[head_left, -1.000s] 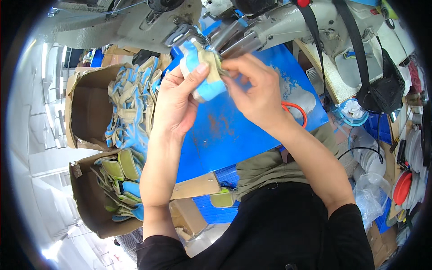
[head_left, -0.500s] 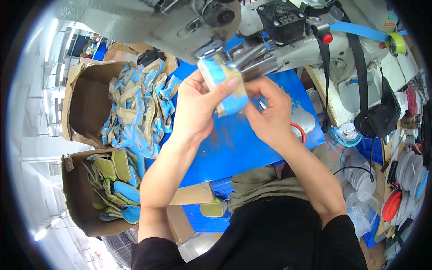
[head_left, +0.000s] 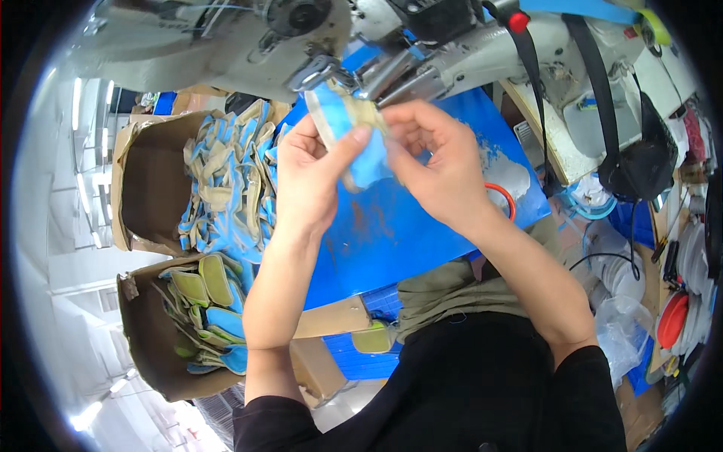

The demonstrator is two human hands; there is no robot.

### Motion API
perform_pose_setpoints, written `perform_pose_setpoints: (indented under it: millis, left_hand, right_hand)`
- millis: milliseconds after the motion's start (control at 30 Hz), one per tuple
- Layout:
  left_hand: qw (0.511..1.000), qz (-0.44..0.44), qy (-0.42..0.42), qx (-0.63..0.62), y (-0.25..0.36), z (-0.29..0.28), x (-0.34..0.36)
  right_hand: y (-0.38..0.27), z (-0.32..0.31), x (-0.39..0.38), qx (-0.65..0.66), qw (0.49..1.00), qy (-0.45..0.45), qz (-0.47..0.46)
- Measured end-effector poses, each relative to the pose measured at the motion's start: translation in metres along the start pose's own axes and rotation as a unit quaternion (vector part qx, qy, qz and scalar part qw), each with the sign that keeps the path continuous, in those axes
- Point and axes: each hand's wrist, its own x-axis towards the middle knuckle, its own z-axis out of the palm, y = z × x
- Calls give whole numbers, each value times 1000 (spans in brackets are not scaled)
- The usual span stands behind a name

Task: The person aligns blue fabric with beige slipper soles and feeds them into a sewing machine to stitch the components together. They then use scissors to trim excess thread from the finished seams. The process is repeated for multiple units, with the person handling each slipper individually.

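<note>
A small padded fabric piece (head_left: 370,163), blue and beige with a pale edge, is held up beneath the head of a grey sewing machine (head_left: 226,53). My left hand (head_left: 310,177) grips it from the left, thumb laid across its face. At its right edge the fingers of my right hand (head_left: 440,162) are bent in and pinch it; motion smears the fingertips and that edge. The top of the piece is close to the machine's metal presser parts (head_left: 315,74), and whether it touches them I cannot tell.
Under my hands is a blue work surface (head_left: 361,260). On the left, one cardboard box (head_left: 154,181) adjoins a heap of blue-beige strips (head_left: 226,181); another box (head_left: 151,331) holds green-blue padded pieces (head_left: 215,279). Black straps (head_left: 595,90) and a blue tape (head_left: 587,11) hang at the right.
The view has shifted, so the machine sits further up and left. The fabric piece has turned somewhat in my hands, and my right fingers have moved up along its edge.
</note>
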Motion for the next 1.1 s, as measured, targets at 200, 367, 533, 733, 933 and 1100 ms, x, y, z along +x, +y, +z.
perform_pose_setpoints:
  millis: [200, 367, 533, 733, 933, 1100]
  left_hand:
    - [999, -18, -8, -46, -4, 3, 2]
    - [999, 2, -15, -29, -4, 4, 3]
    - [999, 9, -9, -36, -5, 7, 5]
    - [999, -25, 0, -46, 7, 7, 14]
    - [998, -24, 24, -56, 10, 10, 8]
    - [999, -13, 4, -29, 9, 8, -5]
  right_hand:
    - [13, -4, 0, -37, 998, -3, -46]
    - [12, -6, 1, -62, 997, -8, -39]
    - [7, -6, -1, -41, 999, -15, -13]
    - [-9, -6, 2, 16, 998, -25, 61]
    - [-22, -7, 7, 52, 990, -38, 125]
    - [-18, -12, 7, 47, 990, -61, 120]
